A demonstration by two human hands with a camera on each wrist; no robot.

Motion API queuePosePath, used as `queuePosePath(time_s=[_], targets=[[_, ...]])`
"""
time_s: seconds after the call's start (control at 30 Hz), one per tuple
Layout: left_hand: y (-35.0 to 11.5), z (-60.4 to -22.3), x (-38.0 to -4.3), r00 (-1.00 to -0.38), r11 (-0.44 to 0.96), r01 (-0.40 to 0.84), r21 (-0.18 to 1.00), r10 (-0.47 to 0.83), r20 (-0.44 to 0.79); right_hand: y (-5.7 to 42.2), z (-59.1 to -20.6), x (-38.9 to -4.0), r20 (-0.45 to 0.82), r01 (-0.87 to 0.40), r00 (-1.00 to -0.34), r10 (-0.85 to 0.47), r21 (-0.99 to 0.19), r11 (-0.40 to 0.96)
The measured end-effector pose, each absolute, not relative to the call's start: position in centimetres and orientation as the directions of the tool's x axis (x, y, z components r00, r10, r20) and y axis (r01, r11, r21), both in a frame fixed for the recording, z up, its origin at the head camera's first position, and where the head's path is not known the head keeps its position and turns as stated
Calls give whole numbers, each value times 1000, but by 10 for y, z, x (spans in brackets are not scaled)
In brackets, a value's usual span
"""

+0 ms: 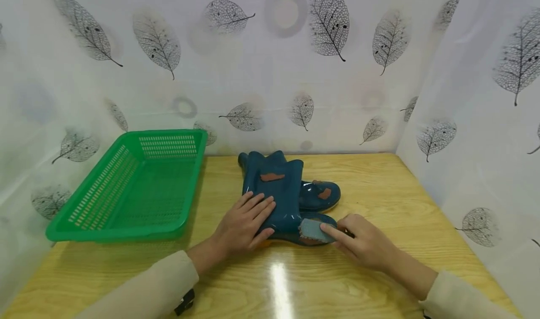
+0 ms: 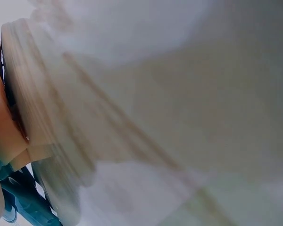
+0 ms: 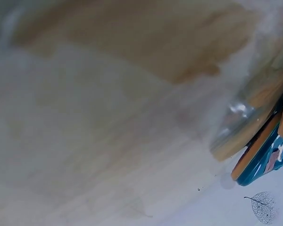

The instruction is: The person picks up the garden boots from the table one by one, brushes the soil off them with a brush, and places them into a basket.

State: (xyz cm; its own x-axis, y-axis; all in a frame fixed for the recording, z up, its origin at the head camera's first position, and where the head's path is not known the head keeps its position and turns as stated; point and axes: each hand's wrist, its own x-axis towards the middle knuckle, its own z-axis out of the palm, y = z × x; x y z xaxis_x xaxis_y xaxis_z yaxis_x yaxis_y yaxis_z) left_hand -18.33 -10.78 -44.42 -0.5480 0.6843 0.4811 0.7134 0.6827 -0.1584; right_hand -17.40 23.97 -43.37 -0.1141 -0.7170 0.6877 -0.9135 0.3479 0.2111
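A pair of dark teal rubber boots (image 1: 278, 201) lies on its side, one partly over the other, with toes to the right. Reddish-brown patches (image 1: 272, 177) mark the shaft and a toe. My left hand (image 1: 242, 225) rests on the near boot's shaft, fingers spread and straight. At that boot's foot, my right hand (image 1: 367, 241) holds a grey-blue brush (image 1: 314, 230) with a fringed edge, its index finger extended along the back. A dark handle shows among the curled fingers. Boot toes (image 3: 259, 160) appear at the right of the right wrist view.
On the left of the wooden table (image 1: 379, 183) stands a green plastic basket (image 1: 185, 206) with slotted sides. A white curtain (image 1: 261, 65) printed with leaves hangs behind and along both sides. Both wrist views are mostly blurred.
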Motion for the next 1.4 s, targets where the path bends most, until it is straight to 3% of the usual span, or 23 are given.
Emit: queuePosePath(time_s=[0.2, 0.53, 1.03, 1.4], targets=[[-106, -442, -183, -568, 695, 701, -159, 679, 465, 236, -424, -169, 684, -920, -60, -727, 245, 306], [-108, -443, -182, -573, 697, 700, -153, 677, 462, 238, -427, -161, 655, -925, -48, -754, 256, 282], [-105, -447, -181, -573, 708, 694, -128, 651, 498, 248, -435, -158, 594, -918, -63, -802, 282, 280], [-104, -446, -181, -578, 708, 697, -114, 648, 495, 246, -432, -159, 632, -909, -78, -771, 271, 315]])
